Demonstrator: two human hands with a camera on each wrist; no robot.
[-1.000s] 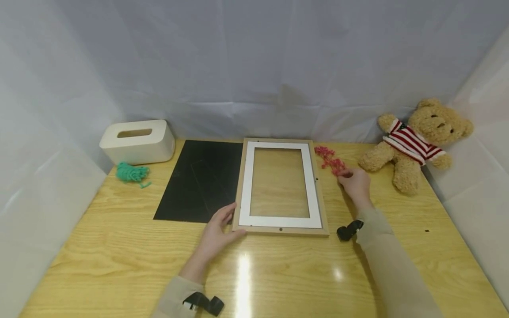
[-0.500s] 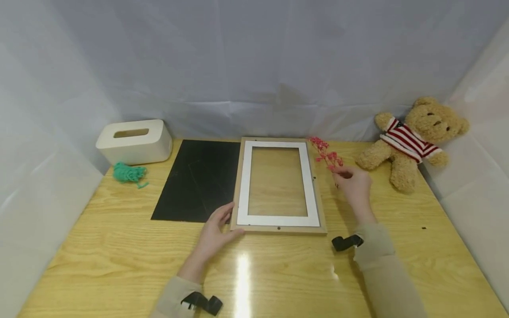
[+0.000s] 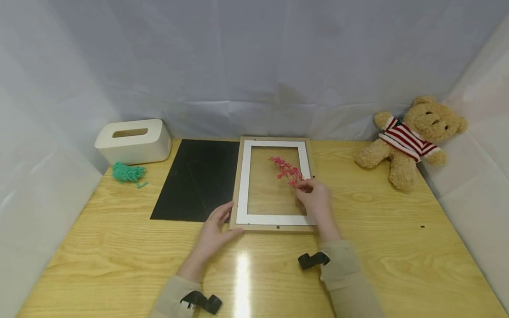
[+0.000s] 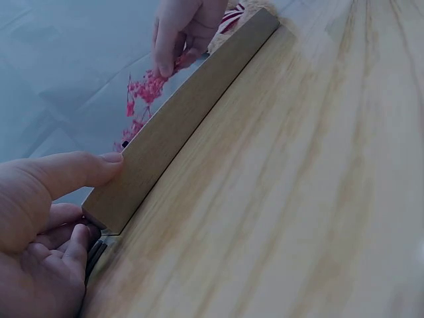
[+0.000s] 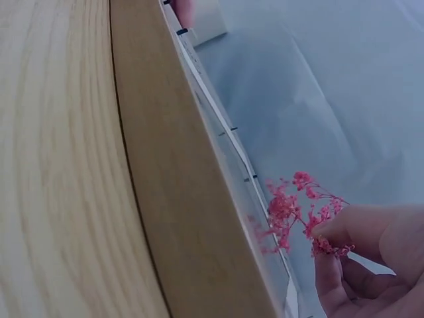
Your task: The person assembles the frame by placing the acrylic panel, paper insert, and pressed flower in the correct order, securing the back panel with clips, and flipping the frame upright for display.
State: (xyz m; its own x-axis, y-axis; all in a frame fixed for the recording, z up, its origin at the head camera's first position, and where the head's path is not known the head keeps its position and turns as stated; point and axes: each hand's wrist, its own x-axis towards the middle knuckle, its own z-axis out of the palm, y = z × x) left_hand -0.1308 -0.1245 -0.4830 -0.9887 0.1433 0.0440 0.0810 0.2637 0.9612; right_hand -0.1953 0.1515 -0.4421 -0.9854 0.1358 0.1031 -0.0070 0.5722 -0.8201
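Note:
A wooden picture frame (image 3: 278, 229) with a white mat (image 3: 243, 185) lies flat on the table. My left hand (image 3: 212, 234) grips its near left corner, the thumb along the front side and the fingers at the left side. Between thumb and fingertips, my right hand (image 3: 316, 201) pinches a sprig of pink dried flowers (image 3: 287, 170) over the frame's opening. In the right wrist view the blossoms (image 5: 285, 209) hang above the frame's edge (image 5: 179, 159). The left wrist view also has the right hand (image 4: 185, 33) holding the sprig beyond the frame.
Left of the frame lies a black backing board (image 3: 195, 181). A white tissue box (image 3: 135, 143) and a bundle of green yarn (image 3: 128, 172) are at the far left. A teddy bear (image 3: 411, 137) in a striped shirt leans at the back right.
My right hand has lifted the flower sprig from the table right of the frame and carried it left over the opening. The left hand has stayed at the corner.

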